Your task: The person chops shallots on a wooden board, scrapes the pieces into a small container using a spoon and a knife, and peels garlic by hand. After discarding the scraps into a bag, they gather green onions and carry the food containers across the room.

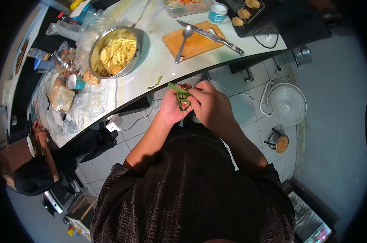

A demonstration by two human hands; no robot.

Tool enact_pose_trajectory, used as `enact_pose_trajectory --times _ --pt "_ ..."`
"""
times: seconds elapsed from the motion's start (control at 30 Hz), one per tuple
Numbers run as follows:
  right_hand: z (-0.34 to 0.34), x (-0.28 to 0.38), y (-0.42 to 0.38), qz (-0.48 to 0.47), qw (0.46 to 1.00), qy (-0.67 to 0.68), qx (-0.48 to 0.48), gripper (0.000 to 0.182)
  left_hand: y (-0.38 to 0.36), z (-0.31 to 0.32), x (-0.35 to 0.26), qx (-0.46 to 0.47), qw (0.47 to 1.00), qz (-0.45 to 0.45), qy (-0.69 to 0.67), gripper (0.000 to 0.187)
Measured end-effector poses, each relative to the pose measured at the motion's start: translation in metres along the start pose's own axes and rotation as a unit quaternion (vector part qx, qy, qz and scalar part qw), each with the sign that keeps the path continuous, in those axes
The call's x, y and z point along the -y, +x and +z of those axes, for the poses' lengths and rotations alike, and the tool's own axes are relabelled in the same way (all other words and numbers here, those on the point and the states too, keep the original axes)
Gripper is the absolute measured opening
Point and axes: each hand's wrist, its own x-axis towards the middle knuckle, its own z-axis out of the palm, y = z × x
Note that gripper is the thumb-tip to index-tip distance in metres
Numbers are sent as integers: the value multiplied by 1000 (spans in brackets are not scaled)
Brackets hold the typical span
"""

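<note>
Between my two hands, just off the counter's front edge, is a green leaf strip (182, 94) that is bent into a loop with small pale and reddish bits in it. My left hand (170, 108) cups it from below with the fingers curled round it. From the right, my right hand (209, 101) pinches the strip with thumb and fingers. A loose green strip (155, 83) lies on the counter (151, 60) near the edge. A metal pot (137, 42) of yellow slices stands further back on the left.
A wooden board (203, 46) bears a knife (228, 43) and a spoon (185, 36). Behind are a plastic container (187, 9) and a jar (218, 13). Bags fill the left counter. Another person (35, 176) is at the far left. A glass-like bowl (286, 104) is low on the right.
</note>
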Motion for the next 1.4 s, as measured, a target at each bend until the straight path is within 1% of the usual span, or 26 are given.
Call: enact_pose_trajectory --times 0.07,0.1,0.17,0.3,0.37,0.4,0.43,0.47,0.5,0.53,0.57,0.63,0.67,0.77,0.8,0.83,0.9,0.93,1.03,1.1,1.17,1.23,1.27,1.33,1.37,1.4 --pt "-5 -7 -8 27 997 -75 8 18 8 13 8 -17 999 -23 41 23" --pt "-4 -13 -13 39 996 -75 2 18 13 14 12 -19 998 -35 45 23" --pt "-1 -24 -21 25 992 -124 -22 18 22 14 17 0 997 -63 49 21" --pt "-7 -19 -34 102 981 -157 -54 19 38 10 21 17 990 -113 84 24" --pt "-6 -19 -41 84 983 -155 -56 19 43 6 20 29 983 -157 88 25" --pt "-3 -16 -41 101 980 -157 -66 19 44 5 18 43 978 -185 84 26" --pt "-2 -11 -40 96 981 -132 -104 20 43 5 15 41 974 -203 89 26" --pt "-2 -5 -39 88 980 -109 -138 22 39 7 14 -5 976 -196 99 26" --pt "-2 0 -39 98 979 -113 -140 22 35 13 13 -50 976 -184 108 26" --pt "-2 6 -37 121 978 -63 -160 22 29 21 12 -107 974 -168 109 25" --pt "2 11 -35 140 974 -9 -180 22 25 17 7 -109 973 -172 108 25" --pt "7 9 -28 160 968 28 -192 22 14 9 -12 -37 976 -200 76 24" --pt "9 6 -20 178 960 64 -205 22 12 0 -22 28 973 -223 53 21" --pt "47 -28 3 168 969 44 -176 20 -11 -13 -49 59 978 -197 -18 21" --pt "64 -38 10 182 975 40 -118 22 -23 -12 -58 53 984 -170 -12 20" --pt "83 -49 17 173 978 45 -110 22 -33 -17 -67 53 986 -158 -15 20" --pt "111 -51 37 20 998 4 -58 24 -53 -26 -85 21 994 -104 -40 21" --pt "123 -50 40 28 1000 -4 -6 28 -64 -30 -92 11 996 -76 -35 17" --pt "143 -49 57 -24 998 -53 31 24 -88 -46 -110 1 999 -6 -49 22" --pt "149 -52 63 -33 998 -31 36 20 -97 -53 -118 6 998 13 -55 21" --pt "148 -54 65 -39 998 -10 41 17 -102 -56 -123 -24 998 34 -57 20" --pt "141 -54 65 -6 996 -12 84 14 -101 -58 -123 -26 998 37 -50 19" --pt "135 -46 65 -4 996 -14 83 14 -98 -57 -122 -32 998 38 -36 19" --pt "112 -21 60 10 999 42 -22 12 -88 -55 -119 -15 1000 20 -12 19" --pt "102 -10 58 17 999 36 -30 12 -80 -54 -116 -12 1000 8 -9 19" --pt "93 3 54 12 996 79 -39 11 -72 -54 -112 -21 1000 -11 -5 20"
